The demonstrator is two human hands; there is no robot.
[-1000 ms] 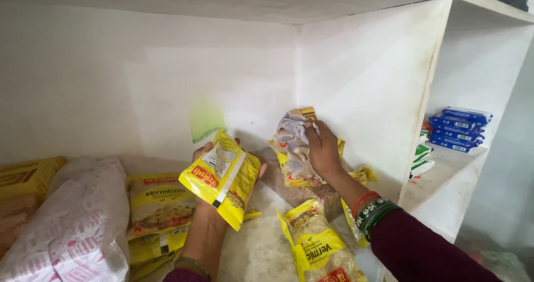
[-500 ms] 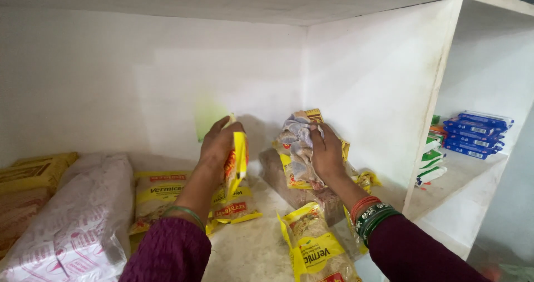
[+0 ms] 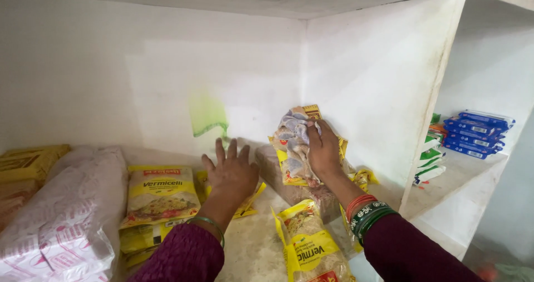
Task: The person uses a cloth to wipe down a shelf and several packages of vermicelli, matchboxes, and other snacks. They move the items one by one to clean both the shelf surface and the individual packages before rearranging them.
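My left hand point(image 3: 232, 173) lies flat, fingers spread, pressing a yellow food packet point(image 3: 250, 196) down onto the white shelf point(image 3: 253, 243); most of that packet is hidden under the hand. My right hand point(image 3: 324, 151) grips a crumpled grey-white cloth point(image 3: 292, 134) and holds it against upright yellow packets point(image 3: 295, 168) leaning near the shelf's right wall. A brown brick-like block point(image 3: 278, 176) sits under those packets. Green and red bangles ring my right wrist.
A stack of yellow vermicelli packets point(image 3: 158, 196) lies left of my hand, and another packet point(image 3: 311, 246) lies in front. A large white-pink printed bag point(image 3: 67, 215) and a yellow box point(image 3: 28, 162) fill the left. Blue packs point(image 3: 478, 132) and green-white packs point(image 3: 431, 157) sit on the neighbouring shelf.
My left hand carried a yellow packet from mid-air down to the shelf and now presses it flat. My right hand stayed on the cloth and upright packets.
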